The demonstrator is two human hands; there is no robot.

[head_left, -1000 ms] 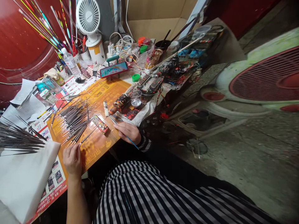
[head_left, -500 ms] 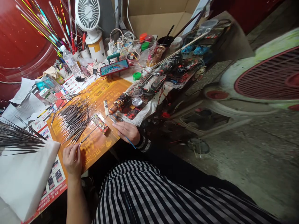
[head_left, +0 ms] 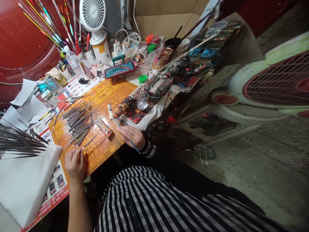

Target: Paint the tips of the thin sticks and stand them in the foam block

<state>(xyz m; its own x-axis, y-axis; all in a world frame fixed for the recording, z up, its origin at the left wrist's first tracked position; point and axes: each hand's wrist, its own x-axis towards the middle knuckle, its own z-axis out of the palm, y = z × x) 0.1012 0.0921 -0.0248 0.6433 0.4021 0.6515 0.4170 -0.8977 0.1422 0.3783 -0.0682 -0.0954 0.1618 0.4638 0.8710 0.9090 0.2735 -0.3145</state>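
My left hand [head_left: 74, 163] pinches one end of a thin fishing float [head_left: 91, 139] with a dark body. The float points up and right, passing over a paint-stained block [head_left: 104, 128]. In my right hand [head_left: 132, 136] is a slim paintbrush, its blue handle [head_left: 134, 147] sticking out below the fingers. The brush end lies close to the float's far tip, and I cannot tell whether they touch. Beyond my left hand, a pile of dark floats [head_left: 76, 124] spreads over the orange mat [head_left: 120, 88].
At left, a white foam block [head_left: 31, 187] holds several dark floats upright or slanting. A phone [head_left: 119, 70] stands at the back, near a small white fan [head_left: 93, 14] and a water bottle [head_left: 73, 61]. Paint-covered tools and a clear cup [head_left: 142, 105] line the right edge.
The view has shifted slightly, moving the background a little to the right and up. Both hands keep nearly the same place and the same hold.
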